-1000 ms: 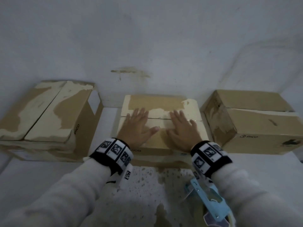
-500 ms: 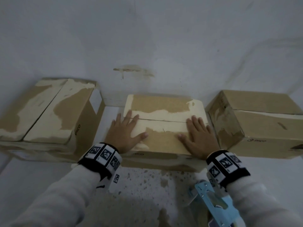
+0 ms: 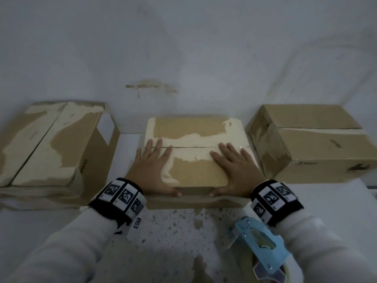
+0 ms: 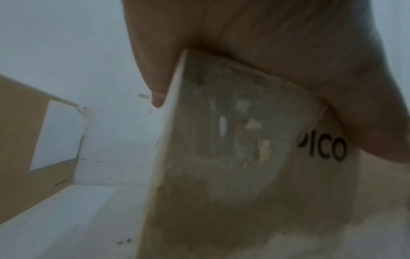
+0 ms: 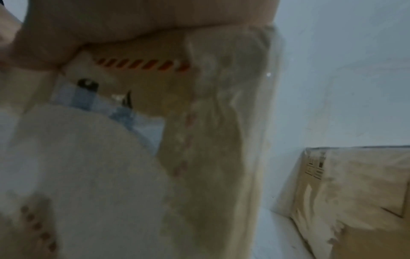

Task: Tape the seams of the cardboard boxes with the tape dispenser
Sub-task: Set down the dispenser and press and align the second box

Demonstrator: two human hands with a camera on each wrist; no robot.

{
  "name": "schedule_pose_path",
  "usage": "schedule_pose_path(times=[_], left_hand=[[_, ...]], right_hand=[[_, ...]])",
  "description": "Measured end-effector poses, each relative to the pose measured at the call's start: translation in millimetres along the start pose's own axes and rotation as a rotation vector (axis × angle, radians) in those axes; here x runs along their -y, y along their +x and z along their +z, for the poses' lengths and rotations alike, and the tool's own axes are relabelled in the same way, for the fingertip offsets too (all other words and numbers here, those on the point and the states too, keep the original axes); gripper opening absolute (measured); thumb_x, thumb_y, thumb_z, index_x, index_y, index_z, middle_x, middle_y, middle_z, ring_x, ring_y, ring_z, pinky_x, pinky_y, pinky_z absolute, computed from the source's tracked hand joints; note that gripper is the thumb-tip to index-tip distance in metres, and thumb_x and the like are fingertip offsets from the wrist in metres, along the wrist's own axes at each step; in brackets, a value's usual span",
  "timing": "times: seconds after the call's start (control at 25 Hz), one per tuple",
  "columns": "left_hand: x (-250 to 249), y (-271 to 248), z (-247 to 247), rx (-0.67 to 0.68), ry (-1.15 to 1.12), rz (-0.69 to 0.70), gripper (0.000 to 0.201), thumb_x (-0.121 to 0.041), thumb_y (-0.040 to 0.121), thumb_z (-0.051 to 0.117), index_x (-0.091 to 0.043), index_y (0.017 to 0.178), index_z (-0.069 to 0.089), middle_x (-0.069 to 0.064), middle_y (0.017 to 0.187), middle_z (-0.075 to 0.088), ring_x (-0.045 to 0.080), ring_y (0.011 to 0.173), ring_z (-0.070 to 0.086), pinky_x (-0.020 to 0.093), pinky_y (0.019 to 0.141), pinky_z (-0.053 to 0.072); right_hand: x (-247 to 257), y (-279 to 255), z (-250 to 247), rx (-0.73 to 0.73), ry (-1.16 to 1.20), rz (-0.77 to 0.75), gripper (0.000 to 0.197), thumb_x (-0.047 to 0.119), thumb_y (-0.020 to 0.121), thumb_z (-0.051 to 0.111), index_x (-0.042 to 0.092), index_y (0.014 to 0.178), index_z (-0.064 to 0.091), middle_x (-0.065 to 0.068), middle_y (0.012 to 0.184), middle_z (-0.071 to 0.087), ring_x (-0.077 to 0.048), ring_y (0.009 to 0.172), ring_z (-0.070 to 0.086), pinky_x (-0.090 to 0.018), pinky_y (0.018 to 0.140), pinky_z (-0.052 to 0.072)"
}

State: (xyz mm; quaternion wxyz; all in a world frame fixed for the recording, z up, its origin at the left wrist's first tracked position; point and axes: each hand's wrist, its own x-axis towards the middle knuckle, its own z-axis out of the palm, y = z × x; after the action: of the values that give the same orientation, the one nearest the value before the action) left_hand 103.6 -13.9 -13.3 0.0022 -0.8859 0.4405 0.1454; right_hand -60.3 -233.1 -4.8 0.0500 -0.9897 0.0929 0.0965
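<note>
While both palms press flat on the middle cardboard box (image 3: 195, 160), the left hand (image 3: 152, 166) and right hand (image 3: 234, 168) lie open, fingers spread by its top seam (image 3: 193, 147), thumbs hooked over the near edge. Nearer, a blue tape dispenser (image 3: 263, 246) lies on the white table (image 3: 61, 231).

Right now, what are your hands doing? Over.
Both hands, left and right, flat on middle box. Tape dispenser lying unheld by right wrist. Seam unobstructed.

"PICO" printed on left box (image 3: 83, 166), middle box (image 4: 321, 149) fronts.
</note>
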Motion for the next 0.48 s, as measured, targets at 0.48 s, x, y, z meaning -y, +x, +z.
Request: schedule_pose_path(times=[0.48], left_hand=[[-58.5, 84.8, -14.6, -0.053, -0.046, 0.061, 0.138, -0.092, 0.045, 0.050, -0.027, 0.149, -0.012, 0.007, 0.156, -0.025, 0.031, 0.143, -0.024, 0.049, 0.119, -0.006]], right_hand=[[-81.5, 4.8, -7.5, 0.006, 0.026, 0.191, 0.116, 0.091, 0.050, 0.022, 0.035, 0.147, -0.008, 0.001, 0.159, -0.015, -0.021, 0.146, -0.014, -0.043, 0.117, -0.005]])
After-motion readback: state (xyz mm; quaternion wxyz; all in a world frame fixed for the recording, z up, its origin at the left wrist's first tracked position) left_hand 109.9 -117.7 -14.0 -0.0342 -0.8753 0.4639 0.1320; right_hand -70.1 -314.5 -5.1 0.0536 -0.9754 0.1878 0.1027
